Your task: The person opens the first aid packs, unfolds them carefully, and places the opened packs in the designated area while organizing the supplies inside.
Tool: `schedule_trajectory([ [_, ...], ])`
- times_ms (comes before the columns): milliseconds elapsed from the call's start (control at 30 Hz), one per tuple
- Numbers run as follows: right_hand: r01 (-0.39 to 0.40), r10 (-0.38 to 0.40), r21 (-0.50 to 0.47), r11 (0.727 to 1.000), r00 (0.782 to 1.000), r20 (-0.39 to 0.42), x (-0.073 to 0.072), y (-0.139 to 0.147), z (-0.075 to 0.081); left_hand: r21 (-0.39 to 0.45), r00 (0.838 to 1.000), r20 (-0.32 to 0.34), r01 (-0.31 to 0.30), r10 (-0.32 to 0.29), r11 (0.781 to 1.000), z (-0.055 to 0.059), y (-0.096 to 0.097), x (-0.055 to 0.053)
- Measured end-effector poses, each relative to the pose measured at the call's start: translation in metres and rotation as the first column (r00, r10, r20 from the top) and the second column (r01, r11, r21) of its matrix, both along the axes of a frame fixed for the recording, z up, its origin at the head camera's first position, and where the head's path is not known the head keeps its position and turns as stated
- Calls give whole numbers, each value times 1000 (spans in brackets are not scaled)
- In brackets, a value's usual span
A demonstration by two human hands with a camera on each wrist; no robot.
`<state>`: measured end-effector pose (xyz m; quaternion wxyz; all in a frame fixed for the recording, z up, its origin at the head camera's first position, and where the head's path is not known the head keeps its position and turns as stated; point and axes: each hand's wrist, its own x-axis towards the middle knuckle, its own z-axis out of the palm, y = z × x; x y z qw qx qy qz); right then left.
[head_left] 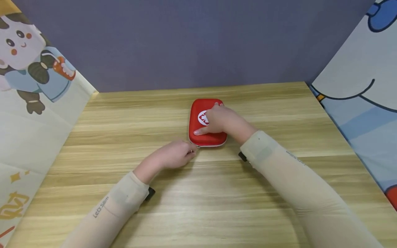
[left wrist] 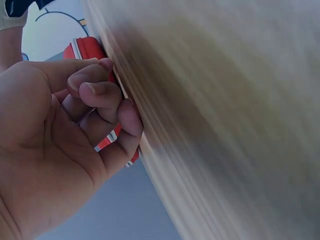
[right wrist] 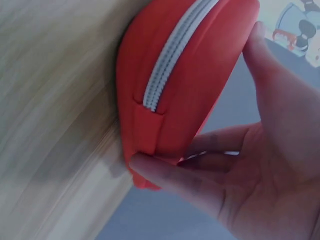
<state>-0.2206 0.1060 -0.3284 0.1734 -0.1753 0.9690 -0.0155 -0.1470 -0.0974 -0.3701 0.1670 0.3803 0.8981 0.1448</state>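
A red zippered first-aid case point(head_left: 197, 103) with a white cross emblem lies flat on the wooden table. Over its right side is my right hand point(head_left: 221, 120), thumb pressed on the lid and fingers bent down the far side. The right wrist view shows the case point(right wrist: 200, 75) held between thumb and fingers, its white zipper point(right wrist: 172, 55) closed along this side. At the near left corner my left hand point(head_left: 176, 154) pinches the zipper pull, mostly hidden by the fingertips. Curled fingers of the left hand point(left wrist: 75, 115) hide much of the case in the left wrist view.
The wooden table point(head_left: 124, 117) runs back to a grey-purple panel point(head_left: 198, 44). Cartoon-printed panels stand at the left point(head_left: 31, 137) and the right point(head_left: 347, 79). Both forearms wear pale sleeves with dark wrist devices beneath.
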Motion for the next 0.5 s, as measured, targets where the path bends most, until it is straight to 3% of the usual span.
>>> schedule_trajectory([
  [200,56,-53,73,996,998,-43,8,-12,3,-32,1000,13,-12,13,999,3,4,7],
  [400,84,-75,170,982,995,-60,12,-28,5,-7,999,6,37,-37,999,3,12,17],
  [500,128,-119,208,970,991,-58,13,-36,7,-12,999,8,31,-31,999,5,14,21],
])
